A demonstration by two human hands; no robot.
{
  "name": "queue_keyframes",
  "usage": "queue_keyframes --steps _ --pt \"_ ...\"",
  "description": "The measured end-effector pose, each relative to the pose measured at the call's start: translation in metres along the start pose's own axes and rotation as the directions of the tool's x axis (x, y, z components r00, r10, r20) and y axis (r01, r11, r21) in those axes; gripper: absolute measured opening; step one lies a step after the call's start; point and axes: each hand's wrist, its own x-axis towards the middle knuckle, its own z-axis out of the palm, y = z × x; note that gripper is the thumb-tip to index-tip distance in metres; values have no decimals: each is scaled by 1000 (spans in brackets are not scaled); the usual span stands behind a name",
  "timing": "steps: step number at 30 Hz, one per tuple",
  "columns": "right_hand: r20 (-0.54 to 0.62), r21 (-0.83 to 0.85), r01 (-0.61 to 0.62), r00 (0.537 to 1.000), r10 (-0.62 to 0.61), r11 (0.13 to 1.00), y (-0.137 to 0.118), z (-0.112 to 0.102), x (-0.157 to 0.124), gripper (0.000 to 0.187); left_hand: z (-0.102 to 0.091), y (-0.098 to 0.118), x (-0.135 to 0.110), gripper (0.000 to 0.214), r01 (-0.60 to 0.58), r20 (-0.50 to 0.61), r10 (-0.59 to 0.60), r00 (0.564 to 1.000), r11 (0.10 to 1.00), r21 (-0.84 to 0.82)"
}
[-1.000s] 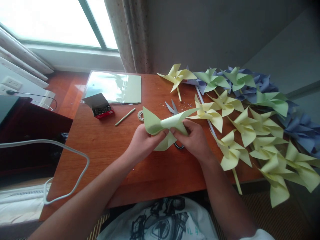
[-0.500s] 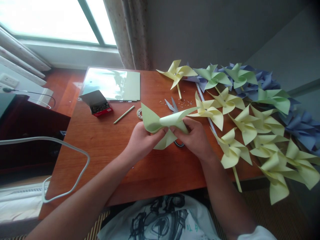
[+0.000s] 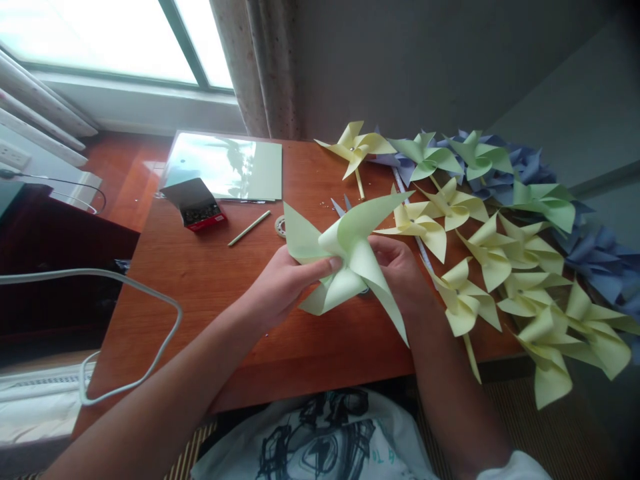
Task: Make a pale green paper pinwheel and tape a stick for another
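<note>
A pale green paper pinwheel point(image 3: 357, 257) with its blades curled to the middle is held above the desk. My left hand point(image 3: 280, 283) is closed on its left side, the thumb pressing at the centre. My right hand point(image 3: 400, 270) is curled behind the right blades; its fingertips are hidden by the paper. Partly covered beneath the pinwheel lie scissors point(image 3: 340, 208), blades pointing away. A tape roll point(image 3: 281, 227) sits just left of it, and a thin pale green rolled stick point(image 3: 249, 229) lies farther left.
Yellow pinwheels point(image 3: 465, 297), green pinwheels point(image 3: 480, 160) and blue pinwheels point(image 3: 605, 260) crowd the desk's right side. An open red box point(image 3: 203, 217) of small dark items stands by a glossy folder point(image 3: 225, 167) at the back left. A white cable point(image 3: 150, 287) loops over the desk's left edge.
The pinwheel's right blades have spread out, and its front now faces me. My right thumb has left the centre and that hand has moved behind the paper. My left thumb stays at the middle.
</note>
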Motion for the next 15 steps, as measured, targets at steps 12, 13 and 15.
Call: queue_keyframes --steps 12,13,15 --pt "-31 -96 63 997 -66 993 4 -1 2 25 2 0 1 30 67 68 -62 996 994 -84" --pt "-29 -97 72 997 -75 993 4 -1 2 24 2 0 1 29 69 67 -63 996 994 -86" --pt "-22 -98 99 995 -102 990 2 0 2 21 2 1 1 29 78 56 -74 996 994 -78"
